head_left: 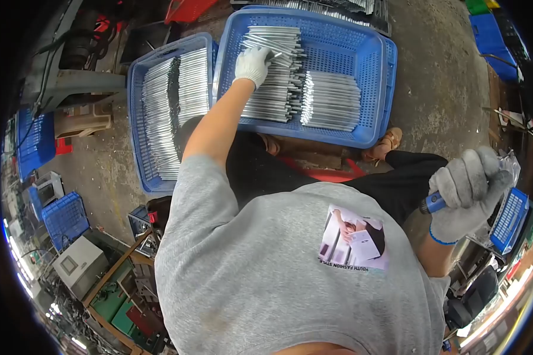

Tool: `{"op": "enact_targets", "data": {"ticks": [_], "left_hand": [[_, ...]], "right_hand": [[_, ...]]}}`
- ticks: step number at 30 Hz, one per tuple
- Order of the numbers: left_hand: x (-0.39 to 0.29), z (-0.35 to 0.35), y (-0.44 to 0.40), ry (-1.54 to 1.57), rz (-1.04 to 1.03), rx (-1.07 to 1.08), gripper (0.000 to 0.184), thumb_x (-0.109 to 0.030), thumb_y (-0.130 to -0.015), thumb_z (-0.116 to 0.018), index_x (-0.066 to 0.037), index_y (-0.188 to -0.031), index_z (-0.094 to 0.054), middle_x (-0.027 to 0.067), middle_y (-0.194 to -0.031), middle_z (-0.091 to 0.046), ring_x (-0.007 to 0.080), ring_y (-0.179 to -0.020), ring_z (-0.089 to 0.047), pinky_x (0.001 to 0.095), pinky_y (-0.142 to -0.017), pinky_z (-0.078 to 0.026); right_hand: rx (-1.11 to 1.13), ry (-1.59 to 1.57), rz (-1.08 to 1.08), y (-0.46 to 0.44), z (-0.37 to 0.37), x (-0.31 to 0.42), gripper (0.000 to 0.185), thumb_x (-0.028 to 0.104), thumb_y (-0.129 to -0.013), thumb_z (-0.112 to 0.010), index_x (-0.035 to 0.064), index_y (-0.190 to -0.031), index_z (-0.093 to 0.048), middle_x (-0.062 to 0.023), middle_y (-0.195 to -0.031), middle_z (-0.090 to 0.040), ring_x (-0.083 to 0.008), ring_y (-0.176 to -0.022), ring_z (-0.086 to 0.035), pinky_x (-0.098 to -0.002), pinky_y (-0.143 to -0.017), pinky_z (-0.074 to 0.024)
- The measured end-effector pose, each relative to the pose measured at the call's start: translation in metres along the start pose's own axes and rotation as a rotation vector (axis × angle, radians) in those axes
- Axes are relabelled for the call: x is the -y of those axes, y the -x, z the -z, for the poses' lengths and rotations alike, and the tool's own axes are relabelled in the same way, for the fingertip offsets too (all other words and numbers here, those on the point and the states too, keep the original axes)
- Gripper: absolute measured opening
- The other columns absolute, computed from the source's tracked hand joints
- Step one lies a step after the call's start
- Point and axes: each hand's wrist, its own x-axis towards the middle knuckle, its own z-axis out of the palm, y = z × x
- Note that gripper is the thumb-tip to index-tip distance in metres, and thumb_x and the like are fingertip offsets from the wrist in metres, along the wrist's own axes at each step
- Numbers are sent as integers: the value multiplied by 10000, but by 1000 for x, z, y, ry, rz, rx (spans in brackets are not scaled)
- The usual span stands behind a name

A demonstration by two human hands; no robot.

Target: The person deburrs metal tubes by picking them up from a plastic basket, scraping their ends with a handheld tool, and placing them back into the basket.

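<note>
My left hand (253, 66), in a white knit glove, reaches into the large blue basket (370, 139). Its fingers are closed on a thin metal rod (278, 55) that lies aslant over a stack of similar rods (269, 106). A second, neater stack of rods (330, 100) lies to the right in the same basket. Off to the right, clear of the basket, I hold up my right hand (471, 186) in a greyish glove. It is wrapped round a blue cylindrical tool (437, 202) with a dark end; the rest of the tool is hidden in the fist.
A smaller blue basket (137, 148) full of rods stands against the large one on the left. A grey machine (83, 81) is beyond it. More blue crates (65, 220) and a grey box (80, 266) stand at lower left. Red legs (337, 174) show beneath me.
</note>
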Motion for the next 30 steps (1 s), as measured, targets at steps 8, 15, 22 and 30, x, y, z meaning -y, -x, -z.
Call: {"op": "enact_targets", "data": {"ticks": [8, 15, 22, 30], "left_hand": [[-36, 30, -11, -170, -383, 125, 312, -264, -893, -670, -172, -1192, -661, 54, -1242, -632, 257, -1230, -543, 445, -1130, -343], [-87, -23, -51, -393, -711, 223, 307, -348, -967, -569, -113, -1105, -711, 47, -1285, -633, 232, -1259, -534, 434, -1230, -214], [-66, -14, -53, -456, -691, 379, 289, -332, -955, -576, -97, -1033, -726, 67, -1151, -670, 242, -1135, -593, 439, -1210, -248], [-73, -12, -6, -278, -797, 272, 288, -332, -926, -605, -86, -1014, -724, 79, -1075, -662, 250, -1091, -611, 445, -1210, -247]], "right_hand": [[-135, -129, 14, 6, 18, -13, 223, 301, -1023, -565, 81, -1063, -571, 11, -711, -468, -83, -561, -414, -269, -530, -384], [-237, -173, 7, 14, 30, -20, 235, 304, -1045, -518, 75, -1081, -553, 14, -715, -432, -80, -570, -394, -266, -531, -366], [-248, -208, 37, 29, 42, -15, 239, 300, -1050, -506, 67, -1080, -550, 18, -713, -423, -80, -575, -382, -270, -531, -353], [-269, -264, 32, 33, 52, -16, 234, 298, -1046, -516, 67, -1071, -548, 21, -712, -424, -80, -577, -380, -274, -533, -346]]}}
